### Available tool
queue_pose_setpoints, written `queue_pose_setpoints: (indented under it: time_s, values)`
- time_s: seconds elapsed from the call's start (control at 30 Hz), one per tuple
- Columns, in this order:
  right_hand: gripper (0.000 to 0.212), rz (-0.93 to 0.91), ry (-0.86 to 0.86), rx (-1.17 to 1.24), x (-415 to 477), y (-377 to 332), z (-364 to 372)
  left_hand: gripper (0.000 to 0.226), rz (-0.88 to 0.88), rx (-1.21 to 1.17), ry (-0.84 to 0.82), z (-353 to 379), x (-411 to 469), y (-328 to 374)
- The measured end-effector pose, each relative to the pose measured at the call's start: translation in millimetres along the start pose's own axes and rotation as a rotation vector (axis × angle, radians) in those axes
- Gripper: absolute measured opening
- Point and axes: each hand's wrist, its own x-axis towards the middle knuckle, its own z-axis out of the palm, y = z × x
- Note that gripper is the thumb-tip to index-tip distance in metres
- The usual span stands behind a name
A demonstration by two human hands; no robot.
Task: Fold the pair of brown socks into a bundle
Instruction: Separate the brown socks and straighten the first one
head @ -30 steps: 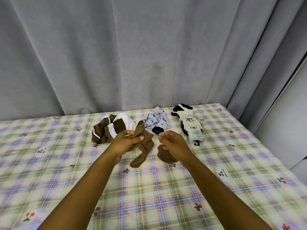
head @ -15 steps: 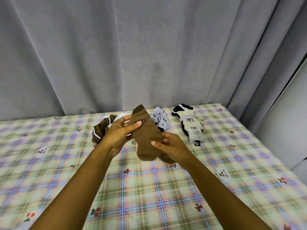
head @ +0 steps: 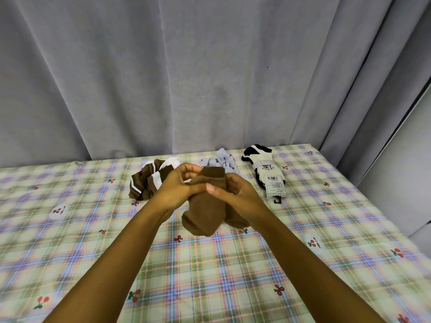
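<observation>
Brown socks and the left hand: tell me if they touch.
Touching. The head view shows the left hand with its fingers pressed on the brown socks, opposite the right hand.

Brown-and-white striped socks [head: 149, 183] heaped just left of the hands. Pale grey patterned socks [head: 221, 160] just beyond them. Black-and-cream tagged pair [head: 264, 170] off to their right. Plaid cherry-print sheet [head: 210, 276] underneath. Grey curtain [head: 186, 78] well beyond.

Head view, angled down, bed [head: 210, 287] close
</observation>
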Motion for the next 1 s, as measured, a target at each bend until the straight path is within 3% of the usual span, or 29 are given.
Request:
queue_pose_setpoints:
  time_s: [0.17,0.3,0.5,0.77,1.0]
  values:
    - [0.008,-0.078,0.098,-0.119,7.9,-6.0,-0.3,0.046,0.04,0.166,-0.113,10.3,-4.0,0.8]
    - [0.01,-0.088,0.16,-0.071,10.4,-6.8,-5.1,0.054,-0.039,0.128,-0.191,9.9,-6.4,-0.7]
    - [0.018,-0.087,0.255,0.064,9.5,-12.3,-22.4,0.034,-0.117,0.207,-0.345,-0.6,-14.8,-14.2]
    - [0.025,-0.002,0.427,0.241,4.5,-9.6,-56.5,0.011,-0.199,0.191,-0.225,-24.5,-20.4,-28.0]
    - [0.027,0.1,0.476,0.249,-8.4,9.8,-64.0,0.03,-0.275,-0.053,0.044,-34.6,-23.6,-39.8]
